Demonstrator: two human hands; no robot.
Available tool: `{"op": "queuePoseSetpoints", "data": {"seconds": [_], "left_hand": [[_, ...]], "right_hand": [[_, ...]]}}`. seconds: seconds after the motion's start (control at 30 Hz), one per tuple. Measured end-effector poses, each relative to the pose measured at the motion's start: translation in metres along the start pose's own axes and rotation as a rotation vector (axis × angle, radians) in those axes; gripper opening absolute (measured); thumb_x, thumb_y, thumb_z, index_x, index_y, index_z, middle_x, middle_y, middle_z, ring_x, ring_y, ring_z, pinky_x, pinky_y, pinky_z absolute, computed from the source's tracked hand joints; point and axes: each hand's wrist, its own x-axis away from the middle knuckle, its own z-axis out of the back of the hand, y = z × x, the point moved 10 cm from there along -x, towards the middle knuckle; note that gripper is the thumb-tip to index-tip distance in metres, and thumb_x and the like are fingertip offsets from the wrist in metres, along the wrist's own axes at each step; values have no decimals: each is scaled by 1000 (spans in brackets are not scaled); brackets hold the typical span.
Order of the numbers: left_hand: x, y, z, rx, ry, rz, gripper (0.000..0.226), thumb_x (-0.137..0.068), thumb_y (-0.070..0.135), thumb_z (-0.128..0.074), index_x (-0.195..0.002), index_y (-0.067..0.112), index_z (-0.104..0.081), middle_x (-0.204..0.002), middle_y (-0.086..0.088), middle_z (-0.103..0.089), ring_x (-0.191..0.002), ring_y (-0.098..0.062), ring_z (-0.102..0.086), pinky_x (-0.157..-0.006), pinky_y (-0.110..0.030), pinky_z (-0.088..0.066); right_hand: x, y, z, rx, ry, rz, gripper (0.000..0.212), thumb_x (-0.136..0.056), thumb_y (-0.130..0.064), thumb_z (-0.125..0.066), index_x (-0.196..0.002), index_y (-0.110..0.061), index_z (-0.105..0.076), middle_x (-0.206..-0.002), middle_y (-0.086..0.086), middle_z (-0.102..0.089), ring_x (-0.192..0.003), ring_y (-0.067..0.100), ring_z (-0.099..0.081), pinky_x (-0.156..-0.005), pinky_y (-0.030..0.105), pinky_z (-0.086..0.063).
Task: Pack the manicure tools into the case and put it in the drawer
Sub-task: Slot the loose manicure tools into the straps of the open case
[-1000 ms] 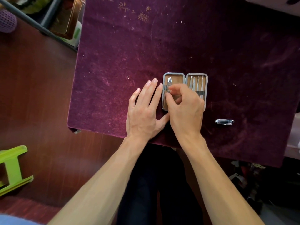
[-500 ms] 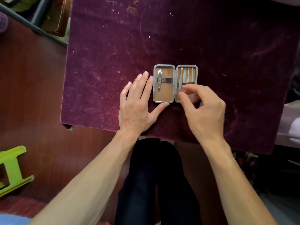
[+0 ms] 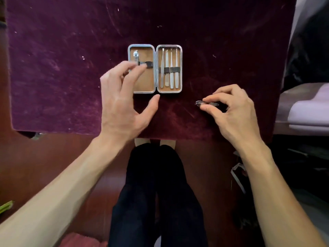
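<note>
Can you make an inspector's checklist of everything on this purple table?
Surface: purple velvet cloth, scuffed.
Job's things: case lies open; small clipper strapped in its left half, four slim tools strapped in its right half; nail clipper outside the case.
Clutter: white specks on the cloth.
Hands: left hand hovers open over the case's left half; right hand pinches the nail clipper.
Cables: nothing seen.
Surroundings: reddish-brown floor, lilac object at right.
</note>
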Motion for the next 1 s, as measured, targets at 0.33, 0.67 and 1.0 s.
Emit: {"op": "queuePoseSetpoints", "data": {"seconds": [0.33, 0.67, 1.0], "left_hand": [[33, 43, -98, 787, -476, 733, 25, -104, 35, -58, -112, 21, -77, -92, 3, -78, -76, -2, -70, -65, -22, -56], [34, 30, -80, 936, -448, 810, 33, -109, 31, -47, -116, 15, -76, -93, 0, -78, -90, -11, -73, -78, -25, -60], [41, 11, -58, 906, -465, 726, 22, -107, 24, -55, -112, 29, -75, -95, 4, -79, -89, -6, -73, -83, -24, -60]], "right_hand": [[18, -32, 2, -262, 120, 33, 8, -96, -28, -77, -90, -25, -72, -83, -13, -74, -79, 2, -70, -64, 13, -50], [32, -54, -14, -774, 2, 1, 28, -90, -11, -85, -104, -34, -77, -106, -12, -82, -96, 7, -80, -82, 18, -61], [29, -66, -32, -781, -75, -62, 23, -91, -12, -85, -100, -31, -75, -97, -7, -83, -87, 10, -81, -76, 24, -64]]}}
